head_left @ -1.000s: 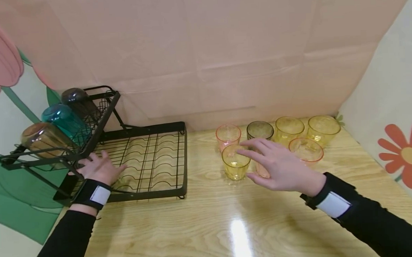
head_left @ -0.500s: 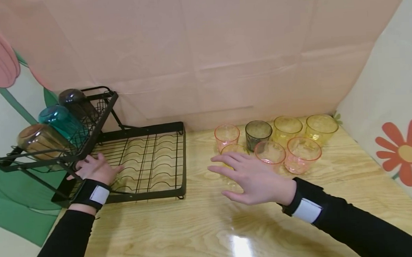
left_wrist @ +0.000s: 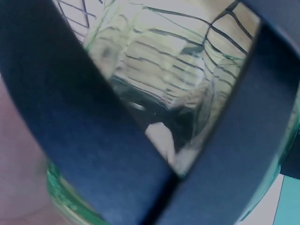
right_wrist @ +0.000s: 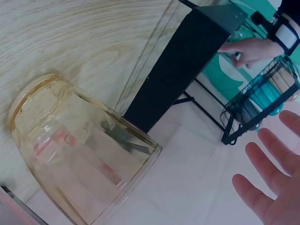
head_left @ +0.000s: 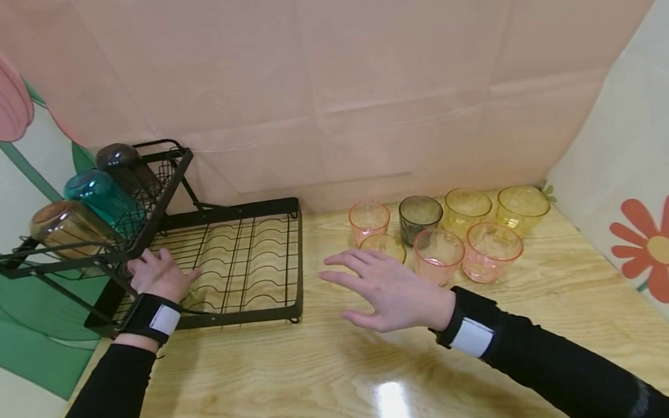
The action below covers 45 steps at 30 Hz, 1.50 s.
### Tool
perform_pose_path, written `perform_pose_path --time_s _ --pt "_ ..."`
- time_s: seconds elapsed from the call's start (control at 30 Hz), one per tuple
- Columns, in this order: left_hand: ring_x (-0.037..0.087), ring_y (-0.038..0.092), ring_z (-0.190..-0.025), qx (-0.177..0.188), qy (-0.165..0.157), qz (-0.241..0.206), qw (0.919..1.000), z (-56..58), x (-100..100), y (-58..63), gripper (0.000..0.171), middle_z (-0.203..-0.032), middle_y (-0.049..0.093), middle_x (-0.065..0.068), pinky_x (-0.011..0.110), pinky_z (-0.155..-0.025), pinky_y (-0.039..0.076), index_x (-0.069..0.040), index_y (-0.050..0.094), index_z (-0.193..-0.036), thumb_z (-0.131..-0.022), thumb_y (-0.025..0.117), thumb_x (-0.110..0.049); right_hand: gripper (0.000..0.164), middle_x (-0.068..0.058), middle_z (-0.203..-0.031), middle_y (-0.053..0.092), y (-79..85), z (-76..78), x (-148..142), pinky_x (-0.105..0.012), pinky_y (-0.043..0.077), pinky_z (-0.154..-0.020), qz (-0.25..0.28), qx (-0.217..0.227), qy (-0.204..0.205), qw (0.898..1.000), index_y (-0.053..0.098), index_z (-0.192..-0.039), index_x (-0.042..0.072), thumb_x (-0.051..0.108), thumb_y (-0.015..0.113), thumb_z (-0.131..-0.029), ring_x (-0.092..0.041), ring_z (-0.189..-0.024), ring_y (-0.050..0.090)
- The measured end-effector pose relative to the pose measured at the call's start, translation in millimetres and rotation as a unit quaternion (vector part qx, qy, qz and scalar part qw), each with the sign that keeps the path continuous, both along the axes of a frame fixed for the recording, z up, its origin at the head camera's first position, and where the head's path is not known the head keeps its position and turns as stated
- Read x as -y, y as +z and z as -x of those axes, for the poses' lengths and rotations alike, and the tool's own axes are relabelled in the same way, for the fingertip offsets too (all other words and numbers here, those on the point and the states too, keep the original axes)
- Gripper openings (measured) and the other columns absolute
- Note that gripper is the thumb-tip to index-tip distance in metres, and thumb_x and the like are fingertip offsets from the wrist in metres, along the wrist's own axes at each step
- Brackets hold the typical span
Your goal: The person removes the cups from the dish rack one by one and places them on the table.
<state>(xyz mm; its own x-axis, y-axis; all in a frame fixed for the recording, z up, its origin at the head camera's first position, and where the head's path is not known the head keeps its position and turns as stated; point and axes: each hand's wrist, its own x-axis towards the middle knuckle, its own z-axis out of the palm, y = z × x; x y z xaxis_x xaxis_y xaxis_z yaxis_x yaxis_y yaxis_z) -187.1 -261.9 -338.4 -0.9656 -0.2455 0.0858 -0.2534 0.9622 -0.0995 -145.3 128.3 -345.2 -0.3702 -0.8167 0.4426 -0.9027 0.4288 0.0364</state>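
Observation:
My left hand (head_left: pixel 158 278) reaches into the lower tier of the black dish rack (head_left: pixel 299 259), beside the raised shelf. Its fingers are around a clear green-tinted glass (left_wrist: pixel 154 51), which fills much of the left wrist view behind two dark bars. In the head view the hand covers most of that glass. My right hand (head_left: pixel 389 290) hovers over the table with fingers spread and nothing in them. A yellow glass (head_left: pixel 391 245) stands just behind it, partly hidden in the head view; the right wrist view shows this yellow glass (right_wrist: pixel 79 154) upright and untouched.
On the raised shelf lie a brown glass (head_left: pixel 69 227), a teal glass (head_left: pixel 98 196) and a dark glass (head_left: pixel 125 167), bases up. Further right stand pink glasses (head_left: pixel 438 257), a grey glass (head_left: pixel 420 221) and more yellow ones (head_left: pixel 467 210). A pink backdrop (head_left: pixel 331 111) borders the table behind.
My right hand has moved left and slightly toward me, from over the glasses to beside the yellow glass, uncovering the pink ones. My left hand has stayed almost still at the rack.

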Motion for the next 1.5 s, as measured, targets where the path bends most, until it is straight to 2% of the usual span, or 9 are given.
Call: perform_pose_path --time_s 0.17,0.47,0.67,0.93,1.03,1.17,1.27,1.4,1.5 --pt "0.063 0.042 -0.107 0.006 0.003 0.002 1.0000 1.8 -0.2 0.5 0.085 -0.117 0.035 0.051 0.060 -0.078 0.047 0.025 0.036 -0.124 -0.091 0.062 -0.050 0.060 -0.010 -0.139 0.047 0.2 -0.9 -0.7 -0.047 0.044 -0.096 0.007 0.000 -0.001 1.000 0.047 -0.141 0.012 0.048 0.056 -0.093 -0.026 -0.126 0.046" --pt "0.043 0.061 -0.075 0.096 0.004 -0.028 0.9950 4.5 3.5 6.2 0.079 -0.086 0.056 0.036 0.048 -0.066 0.050 0.023 0.043 -0.120 -0.094 0.054 -0.050 0.060 -0.010 -0.138 0.048 -1.3 -2.1 -1.4 -0.045 0.044 -0.096 0.018 -0.003 0.000 1.000 0.048 -0.140 0.012 0.046 0.057 -0.092 -0.025 -0.124 0.047" --pt "0.042 0.062 -0.078 0.119 -0.005 -0.025 0.9926 5.2 7.4 7.0 0.075 -0.089 0.061 0.032 0.047 -0.065 0.050 0.020 0.049 -0.119 -0.092 0.058 -0.049 0.060 -0.011 -0.138 0.048 -1.2 -3.2 -1.0 -0.044 0.044 -0.097 0.018 0.000 -0.003 1.000 0.049 -0.139 0.012 0.046 0.058 -0.092 -0.025 -0.125 0.046" --pt "0.042 0.060 -0.071 0.082 -0.027 0.014 0.9961 1.8 7.1 6.2 0.070 -0.096 0.057 0.040 0.042 -0.054 0.046 0.016 0.055 -0.121 -0.093 0.059 -0.048 0.060 -0.011 -0.137 0.048 -0.8 -3.6 -1.3 -0.044 0.045 -0.095 0.024 -0.006 0.002 1.000 0.048 -0.139 0.011 0.046 0.058 -0.091 -0.025 -0.123 0.047" --pt "0.041 0.059 -0.066 0.053 -0.034 0.006 0.9980 -1.2 5.9 13.5 0.061 -0.084 0.059 0.035 0.044 -0.053 0.046 0.016 0.061 -0.102 -0.093 0.060 -0.044 0.060 -0.011 -0.138 0.048 -1.0 -3.4 -1.4 -0.044 0.045 -0.095 0.026 -0.007 0.006 1.000 0.048 -0.139 0.010 0.046 0.058 -0.091 -0.025 -0.123 0.048" --pt "0.047 0.060 -0.077 0.005 -0.065 -0.033 0.9974 -3.7 2.8 29.3 0.050 -0.069 0.060 0.024 0.063 -0.074 0.047 0.010 0.058 -0.075 -0.094 0.061 -0.036 0.061 -0.011 -0.138 0.047 -0.4 -3.6 -1.4 -0.045 0.045 -0.095 0.027 -0.009 0.008 1.000 0.047 -0.140 0.010 0.046 0.057 -0.092 -0.026 -0.123 0.048" --pt "0.054 0.056 -0.095 -0.015 -0.077 -0.061 0.9950 -4.4 0.2 38.1 0.047 -0.080 0.063 0.028 0.075 -0.087 0.034 0.011 0.060 -0.080 -0.093 0.062 -0.034 0.063 -0.012 -0.140 0.045 2.6 -4.6 0.4 -0.046 0.045 -0.095 0.021 -0.008 0.005 1.000 0.045 -0.142 0.011 0.047 0.058 -0.091 -0.027 -0.125 0.046" --pt "0.054 0.053 -0.101 -0.020 -0.079 -0.064 0.9947 -5.7 -3.6 42.6 0.051 -0.070 0.062 0.022 0.075 -0.092 0.030 0.008 0.061 -0.073 -0.093 0.061 -0.039 0.069 -0.013 -0.145 0.041 9.2 -5.0 9.1 -0.048 0.043 -0.098 0.006 -0.009 -0.006 1.000 0.043 -0.146 0.015 0.052 0.058 -0.089 -0.029 -0.130 0.041" --pt "0.046 0.058 -0.089 -0.037 -0.094 -0.057 0.9932 -7.1 -11.1 44.3 0.050 -0.056 0.053 0.012 0.070 -0.093 0.033 0.007 0.060 -0.074 -0.092 0.063 -0.040 0.073 -0.014 -0.148 0.038 12.3 -2.3 19.6 -0.048 0.040 -0.101 0.001 -0.016 -0.008 1.000 0.042 -0.147 0.016 0.056 0.058 -0.088 -0.031 -0.133 0.039"
